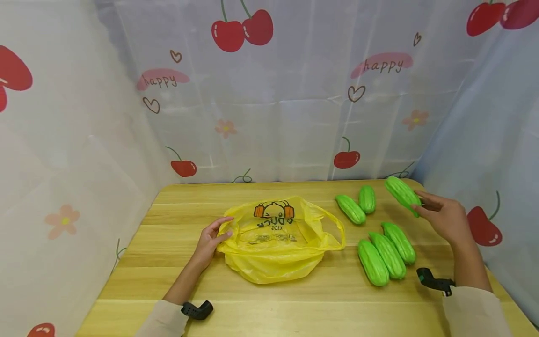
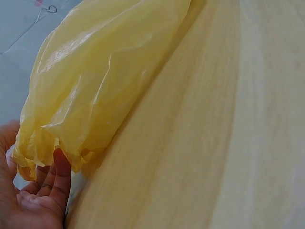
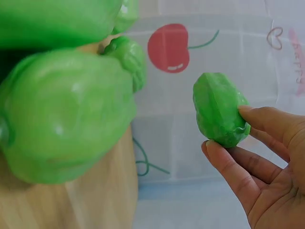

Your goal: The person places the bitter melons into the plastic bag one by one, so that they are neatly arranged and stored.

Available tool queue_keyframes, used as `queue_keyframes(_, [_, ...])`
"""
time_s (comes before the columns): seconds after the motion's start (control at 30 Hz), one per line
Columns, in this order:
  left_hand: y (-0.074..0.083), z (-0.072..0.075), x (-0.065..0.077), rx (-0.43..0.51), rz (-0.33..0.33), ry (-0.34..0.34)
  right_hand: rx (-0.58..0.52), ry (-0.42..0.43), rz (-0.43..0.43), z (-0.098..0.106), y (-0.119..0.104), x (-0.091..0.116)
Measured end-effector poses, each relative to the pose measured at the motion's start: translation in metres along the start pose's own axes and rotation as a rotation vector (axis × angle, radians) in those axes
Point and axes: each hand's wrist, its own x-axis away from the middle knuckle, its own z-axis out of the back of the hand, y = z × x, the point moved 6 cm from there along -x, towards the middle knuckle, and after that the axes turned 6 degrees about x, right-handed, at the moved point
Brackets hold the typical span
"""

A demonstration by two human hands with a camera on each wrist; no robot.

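A yellow plastic bag (image 1: 273, 264) with a printed duck lies on the table, its mouth spread toward the head camera. My left hand (image 1: 208, 241) holds the bag's left edge; in the left wrist view the yellow film (image 2: 100, 71) bunches at the fingers. Off to the right, my right hand (image 1: 446, 215) pinches one end of a green ridged gourd (image 1: 402, 192) and keeps it above the table. The right wrist view has this gourd (image 3: 219, 107) between thumb and fingertips. Three similar gourds (image 1: 387, 255) lie side by side near that hand.
Two more green gourds (image 1: 351, 209) lie farther back, between the bag and the right hand. The bag's handle loop (image 1: 338, 229) sticks out to the right. A cherry-print curtain (image 1: 278, 117) surrounds the wooden table (image 1: 269, 311) at the back and sides.
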Motion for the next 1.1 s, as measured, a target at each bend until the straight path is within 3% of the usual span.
queue_keyframes(0.43, [0.001,0.0,0.003,0.006,0.005,0.001,-0.041,-0.025,0.056,-0.009,-0.034,0.002])
queue_keyframes(1.1, [0.0,0.0,0.002,0.009,-0.012,-0.001,-0.017,-0.05,0.142,-0.024,-0.075,0.008])
